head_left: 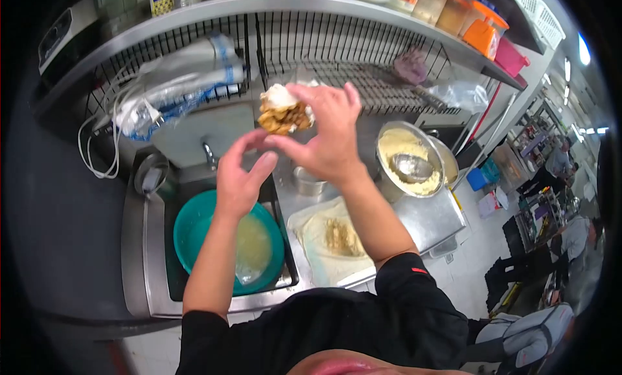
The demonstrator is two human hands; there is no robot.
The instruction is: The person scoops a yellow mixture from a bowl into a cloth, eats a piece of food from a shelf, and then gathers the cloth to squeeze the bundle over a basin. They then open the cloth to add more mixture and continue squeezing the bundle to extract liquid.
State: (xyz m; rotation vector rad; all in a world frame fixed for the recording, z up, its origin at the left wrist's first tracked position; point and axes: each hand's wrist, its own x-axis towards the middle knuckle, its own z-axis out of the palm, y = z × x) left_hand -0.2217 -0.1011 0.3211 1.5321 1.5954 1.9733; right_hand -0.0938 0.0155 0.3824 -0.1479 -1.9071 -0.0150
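Brown-and-white clump (280, 113): lumpy, irregular in outline. Upper part is whitish; lower part shows golden-brown, folded-looking lobes. Exact food type is unclear. It is raised in the right hand (329, 130), whose fingers cover its right side. Left hand (240, 179) is just below; contact cannot be determined.

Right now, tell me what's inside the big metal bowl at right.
The big metal bowl holds pale yellow powdery-looking material and a smaller metal vessel; whatever lies beneath them is covered.

Steel counter (424, 214): cream cloth (314, 236), small metal pot (308, 186), metal bowl (387, 184).
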